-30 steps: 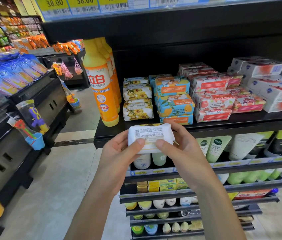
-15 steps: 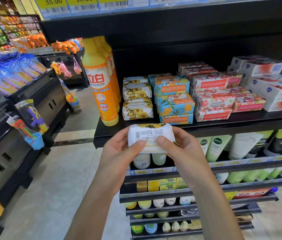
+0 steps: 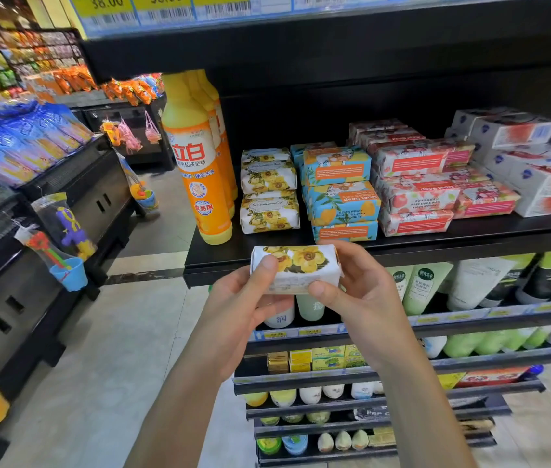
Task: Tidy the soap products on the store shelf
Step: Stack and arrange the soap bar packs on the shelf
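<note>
A white soap bar with yellow flowers (image 3: 296, 265) sits between both hands, just in front of the black shelf's front edge (image 3: 436, 246). My left hand (image 3: 243, 305) grips its left end and my right hand (image 3: 361, 295) its right end, thumbs on the near face. The flowered side faces up. On the shelf behind it stands a stack of matching yellow-flower soaps (image 3: 269, 190). To the right are stacked blue-and-orange goat soaps (image 3: 341, 194), pink-and-red goat soaps (image 3: 416, 184) and white boxed soaps (image 3: 530, 163).
Tall orange detergent bottles (image 3: 199, 163) stand at the shelf's left end. Lower shelves hold green and white tubes (image 3: 436, 285) and small boxes. A black display unit (image 3: 47, 238) with hanging toys lines the aisle's left side. Price labels (image 3: 166, 8) run overhead.
The soap bar has been rotated in both hands: its barcode side faced me before, now the flowered side shows. It also sits slightly higher, closer to the shelf edge.
</note>
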Motion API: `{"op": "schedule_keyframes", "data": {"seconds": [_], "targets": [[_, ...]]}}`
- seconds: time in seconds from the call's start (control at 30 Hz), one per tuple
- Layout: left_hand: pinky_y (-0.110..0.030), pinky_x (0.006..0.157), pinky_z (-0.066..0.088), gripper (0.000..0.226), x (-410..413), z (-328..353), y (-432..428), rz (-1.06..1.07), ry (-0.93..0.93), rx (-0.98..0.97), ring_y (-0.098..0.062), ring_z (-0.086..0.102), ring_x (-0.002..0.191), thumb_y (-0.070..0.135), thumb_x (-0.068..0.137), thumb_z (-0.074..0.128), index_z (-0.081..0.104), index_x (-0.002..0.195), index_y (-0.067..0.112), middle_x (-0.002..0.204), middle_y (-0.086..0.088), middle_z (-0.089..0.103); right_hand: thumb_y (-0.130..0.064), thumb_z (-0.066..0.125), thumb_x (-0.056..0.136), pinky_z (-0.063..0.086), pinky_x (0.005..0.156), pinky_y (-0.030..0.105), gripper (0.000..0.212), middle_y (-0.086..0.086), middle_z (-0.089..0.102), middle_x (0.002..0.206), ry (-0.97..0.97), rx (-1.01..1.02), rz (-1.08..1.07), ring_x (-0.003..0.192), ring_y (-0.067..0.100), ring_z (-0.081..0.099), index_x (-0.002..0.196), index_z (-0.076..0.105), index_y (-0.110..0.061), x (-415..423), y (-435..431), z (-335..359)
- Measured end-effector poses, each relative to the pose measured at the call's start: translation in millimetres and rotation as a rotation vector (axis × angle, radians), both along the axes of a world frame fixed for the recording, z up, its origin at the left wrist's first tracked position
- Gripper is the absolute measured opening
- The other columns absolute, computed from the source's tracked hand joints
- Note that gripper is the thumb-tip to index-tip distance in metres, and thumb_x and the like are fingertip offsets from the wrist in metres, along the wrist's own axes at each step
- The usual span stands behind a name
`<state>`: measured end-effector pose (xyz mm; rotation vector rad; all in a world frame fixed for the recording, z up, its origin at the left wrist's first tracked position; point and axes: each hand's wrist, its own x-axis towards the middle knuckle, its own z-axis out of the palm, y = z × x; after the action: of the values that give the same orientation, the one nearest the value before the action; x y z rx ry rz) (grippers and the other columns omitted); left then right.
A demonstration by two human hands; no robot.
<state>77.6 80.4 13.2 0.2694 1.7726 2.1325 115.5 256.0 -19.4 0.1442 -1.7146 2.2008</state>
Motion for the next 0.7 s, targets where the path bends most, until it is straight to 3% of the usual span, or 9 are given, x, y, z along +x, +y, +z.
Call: {"op": "schedule_keyframes", "data": {"seconds": [0.2,0.4,0.53,0.7], "targets": [[-0.034,0.096,0.058,0.050,0.4,-1.0,0.1,0.021,-0.008,0.056,-0.022,0.071,0.115,0.032,0.084,0.067,0.066,0.125,0.003,0.118,-0.010,0.076,-0.011,0.087,0.077,0.055,0.093,0.031,0.058,0.005,0.071,0.124,-0.019,-0.020,0.033,0.119,0.025,0.065,0.129,0.064,-0.019,-1.0,-2.0,1.0],[-0.036,0.098,0.058,0.051,-0.2,-5.5,0.3,0.056,0.050,0.025,-0.022,0.070,0.116,0.029,0.082,0.070,0.066,0.127,0.006,0.118,-0.009,0.076,-0.055,0.080,0.067,0.057,0.098,0.037,0.069,-0.003,0.073,0.120,-0.210,0.038,-0.008,0.112,0.017,0.069,0.127,0.065,-0.026,1.4,-8.2,3.5],[-0.034,0.095,0.059,0.061,-1.4,-6.6,-0.4,0.085,0.036,0.046,-0.022,0.071,0.115,0.027,0.077,0.073,0.060,0.134,0.008,0.119,-0.009,0.075,-0.051,0.080,0.075,0.058,0.096,0.041,0.057,0.000,0.076,0.112,-0.247,0.015,-0.021,0.102,0.022,0.072,0.120,0.069,-0.018,0.8,-13.4,5.1],[-0.029,0.090,0.060,0.066,-2.3,-6.3,-0.6,0.089,0.029,0.062,-0.022,0.071,0.113,0.021,0.073,0.075,0.058,0.137,0.015,0.117,-0.009,0.076,-0.036,0.081,0.078,0.057,0.099,0.042,0.052,0.005,0.075,0.116,-0.228,-0.058,-0.018,0.112,0.024,0.070,0.122,0.069,-0.013,-0.5,-13.7,3.5]]}}
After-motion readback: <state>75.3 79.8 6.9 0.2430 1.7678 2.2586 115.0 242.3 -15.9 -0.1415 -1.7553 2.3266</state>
